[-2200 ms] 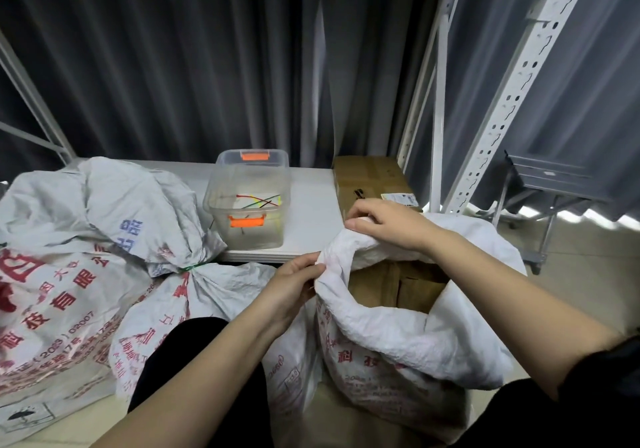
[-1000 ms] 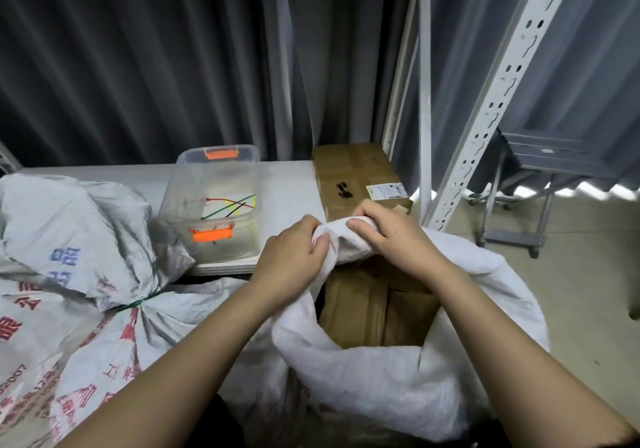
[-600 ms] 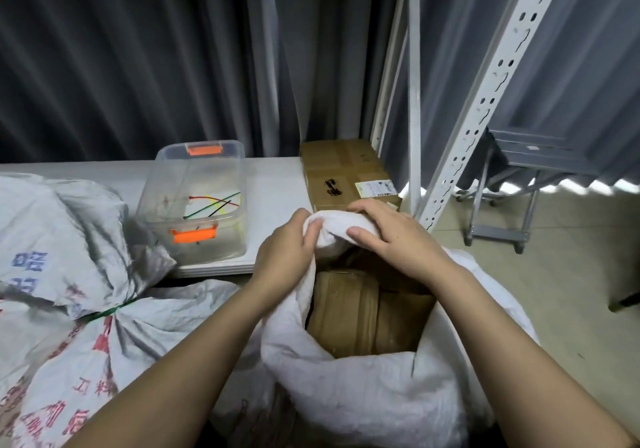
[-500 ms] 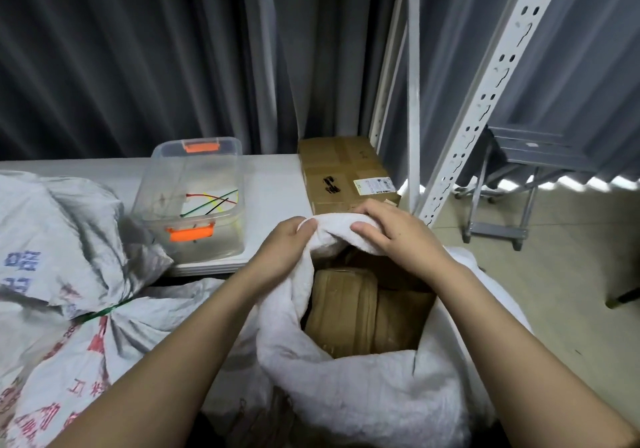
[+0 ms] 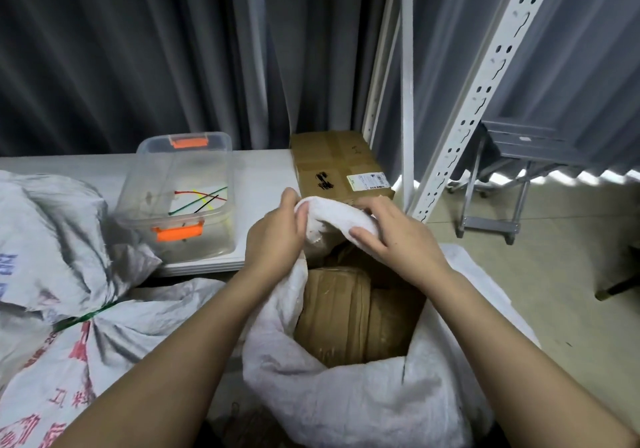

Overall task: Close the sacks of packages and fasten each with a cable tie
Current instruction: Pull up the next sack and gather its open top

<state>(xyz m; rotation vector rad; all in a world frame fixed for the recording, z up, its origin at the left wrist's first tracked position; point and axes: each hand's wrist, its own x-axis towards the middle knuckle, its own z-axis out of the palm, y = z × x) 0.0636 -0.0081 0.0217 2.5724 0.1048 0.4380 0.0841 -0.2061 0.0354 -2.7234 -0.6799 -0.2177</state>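
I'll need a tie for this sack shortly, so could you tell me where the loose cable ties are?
The cable ties lie inside the clear plastic bin with orange latches, on the white table, left of the left hand.

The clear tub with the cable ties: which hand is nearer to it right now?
Left. The left hand grips the sack rim just right of the tub; the right hand grips the rim farther right, beyond the left.

Both hands (image 5: 346, 236) on sack rim (image 5: 332, 210)
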